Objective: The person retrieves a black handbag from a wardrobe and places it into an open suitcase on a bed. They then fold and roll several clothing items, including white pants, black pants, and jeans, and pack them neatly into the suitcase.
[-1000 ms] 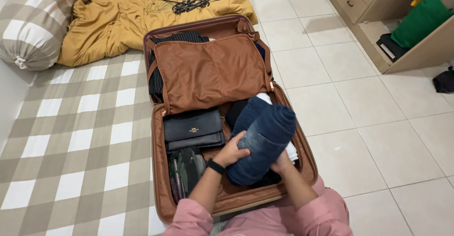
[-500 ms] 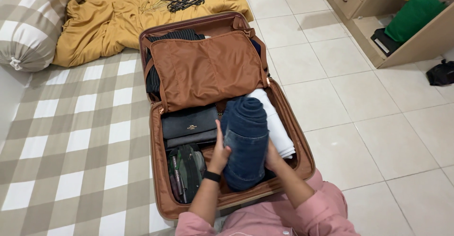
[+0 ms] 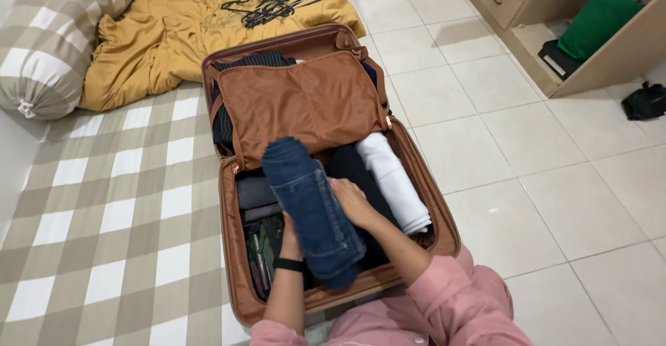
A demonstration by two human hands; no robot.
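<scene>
An open brown suitcase (image 3: pixel 233 249) lies on the floor in front of me. Both hands hold a roll of blue denim jeans (image 3: pixel 309 204) above its near half. My left hand (image 3: pixel 291 238) supports the roll from underneath at its left side, mostly hidden. My right hand (image 3: pixel 354 200) presses on the roll's right side. A white rolled cloth (image 3: pixel 393 182) lies at the right of the case beside dark clothes (image 3: pixel 357 173). A dark grey purse (image 3: pixel 254 193) and a dark patterned pouch (image 3: pixel 263 252) sit at the left, partly covered by the jeans.
The suitcase's far half is covered by a brown divider flap (image 3: pixel 298 103). A checked mat (image 3: pixel 118 207) lies left, with a checked bolster (image 3: pixel 52 37), a mustard blanket (image 3: pixel 166 27) and black hangers (image 3: pixel 277 1). A wooden cabinet (image 3: pixel 555 13) with a green bag (image 3: pixel 600 16) stands at upper right.
The rolled jeans moved from the case's right-middle to the left, over the purse. The white roll and dark clothes on the right are now uncovered. My right hand shifted onto the roll's right side.
</scene>
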